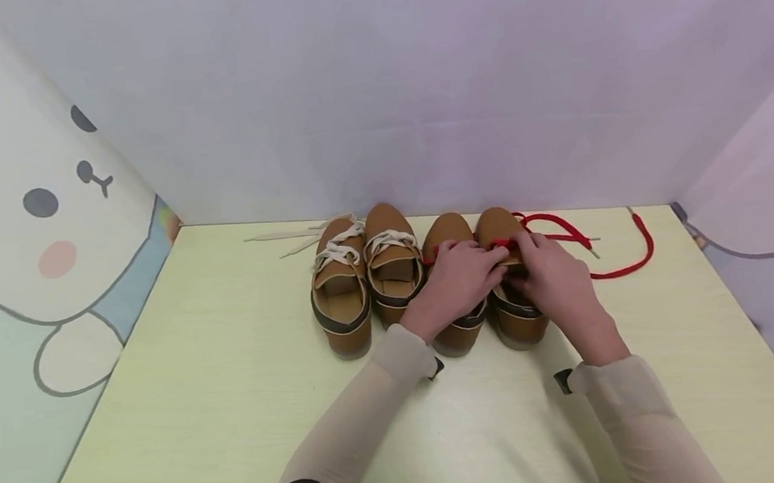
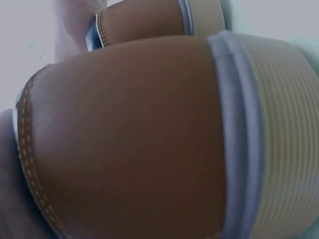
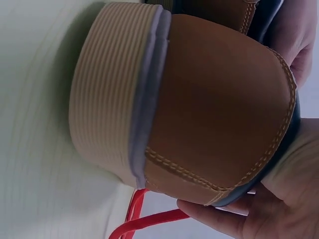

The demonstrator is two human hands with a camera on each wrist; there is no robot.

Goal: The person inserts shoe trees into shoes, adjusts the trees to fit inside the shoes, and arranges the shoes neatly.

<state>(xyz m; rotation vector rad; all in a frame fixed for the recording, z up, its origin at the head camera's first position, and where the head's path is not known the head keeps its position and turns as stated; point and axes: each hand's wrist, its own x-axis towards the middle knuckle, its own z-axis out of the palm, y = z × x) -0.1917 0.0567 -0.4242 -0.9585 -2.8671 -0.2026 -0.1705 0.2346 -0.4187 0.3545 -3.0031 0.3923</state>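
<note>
Two brown shoes with red laces stand side by side, heels toward me. My left hand [image 1: 456,277] reaches across the left one [image 1: 447,228], its fingertips at the lacing of the rightmost shoe [image 1: 497,223]. There they pinch the red shoelace [image 1: 501,244]. Against the right side of that shoe, my right hand [image 1: 561,275] bends its fingers over the upper and pinches the lace by the eyelets. The right wrist view has the brown heel [image 3: 224,99] large, with fingers [image 3: 214,216] along its side beside a red lace [image 3: 154,219]. A shoe heel [image 2: 124,134] fills the left wrist view.
A second brown pair with white laces, a left shoe [image 1: 350,338] and a right shoe [image 1: 385,217], stands just left. Loose white lace ends [image 1: 281,235] trail leftward. A red lace end [image 1: 624,273] lies to the right on the pale table [image 1: 201,415]. A wall [image 1: 375,118] rises behind.
</note>
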